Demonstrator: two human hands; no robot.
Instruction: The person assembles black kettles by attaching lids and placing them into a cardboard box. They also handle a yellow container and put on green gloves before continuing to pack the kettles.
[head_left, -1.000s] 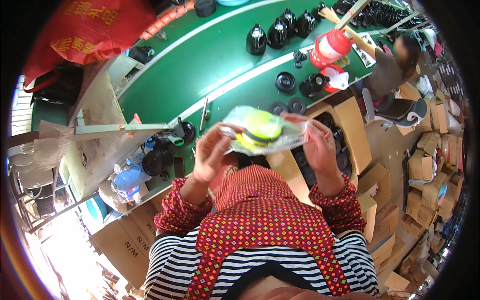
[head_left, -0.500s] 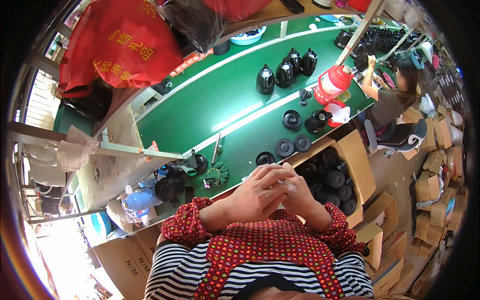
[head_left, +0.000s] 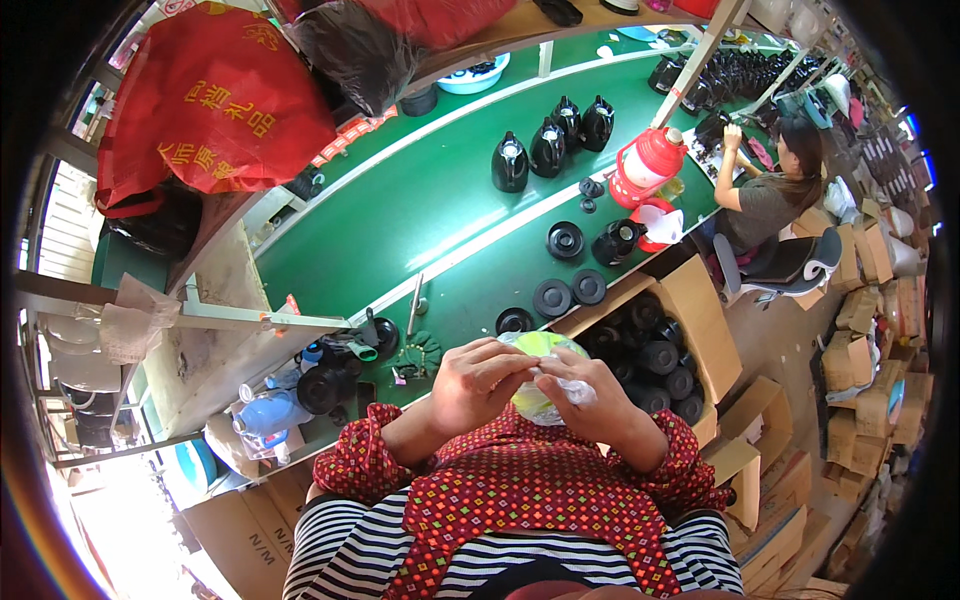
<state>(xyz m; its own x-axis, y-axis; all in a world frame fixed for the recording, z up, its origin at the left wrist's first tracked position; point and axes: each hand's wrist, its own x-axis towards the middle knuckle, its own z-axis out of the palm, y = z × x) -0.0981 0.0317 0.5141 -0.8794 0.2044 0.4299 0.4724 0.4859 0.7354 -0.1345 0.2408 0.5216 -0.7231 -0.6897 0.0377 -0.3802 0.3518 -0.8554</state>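
A crinkled clear plastic bag with yellow-green in it (head_left: 546, 344) is between my hands, in front of my red patterned smock. My left hand (head_left: 478, 388) has its fingers pinched together at the bag's near left side. Across from it, my right hand (head_left: 592, 402) grips the whitish gathered plastic with thumb and fingers. What lies inside the bag is partly hidden by my fingers. Just beyond my hands, a round black lid (head_left: 514, 320) rests on the green bench (head_left: 455, 300).
An open carton (head_left: 700, 315) of black lids stands to the right. Several black jugs (head_left: 548, 150), a red-and-white flask (head_left: 648, 165) and more lids (head_left: 565, 240) occupy the bench. Blue bottles (head_left: 272, 412) are at left. A co-worker (head_left: 770, 195) sits at the far right.
My hands, clasped over each other before, are now apart. The clear bag with yellow-green in it has come into sight between them. The whole view has shifted slightly.
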